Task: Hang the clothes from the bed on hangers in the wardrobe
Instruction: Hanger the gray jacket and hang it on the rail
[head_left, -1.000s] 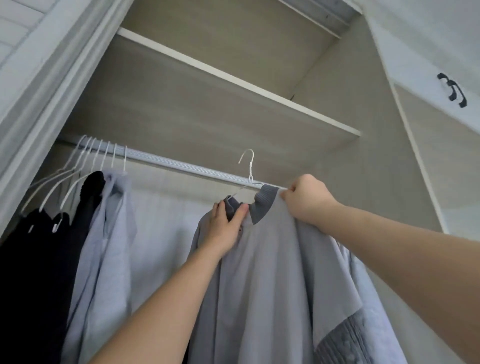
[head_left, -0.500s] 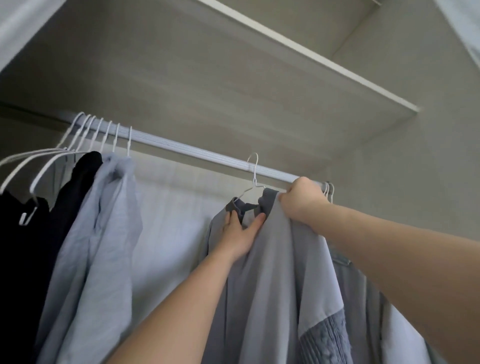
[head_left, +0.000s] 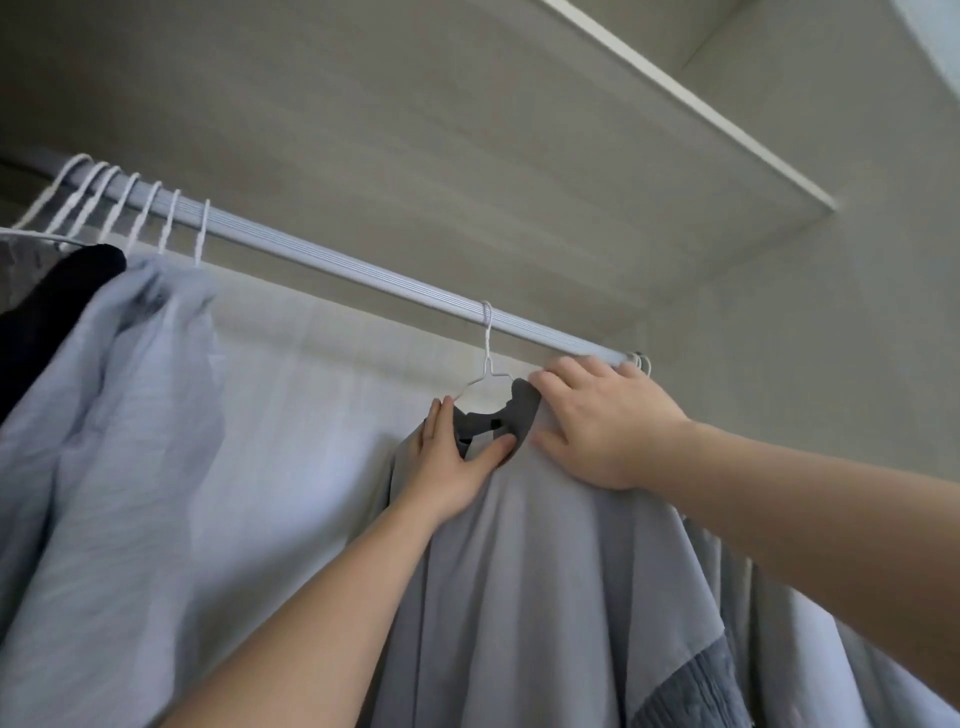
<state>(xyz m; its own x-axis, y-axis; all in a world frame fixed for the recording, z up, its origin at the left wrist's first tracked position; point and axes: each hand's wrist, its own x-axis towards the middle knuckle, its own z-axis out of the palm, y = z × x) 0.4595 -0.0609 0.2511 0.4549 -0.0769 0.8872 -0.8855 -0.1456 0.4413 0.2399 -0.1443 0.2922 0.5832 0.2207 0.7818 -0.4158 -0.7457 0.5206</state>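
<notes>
Hooked over the rail (head_left: 337, 265) now is the hanger (head_left: 487, 358), raised a second ago, with the grey shirt (head_left: 545, 597) hung on it. The right hand (head_left: 608, 421), clenched before, and the left hand (head_left: 452, 467) are laid open-fingered on it. Other garments (head_left: 119, 415) are already hung; the bed is unseen.

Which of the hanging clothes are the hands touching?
The grey shirt with the darker collar: left hand and right hand both touch its shoulders. The light blue shirt and black garment hang apart at left.
</notes>
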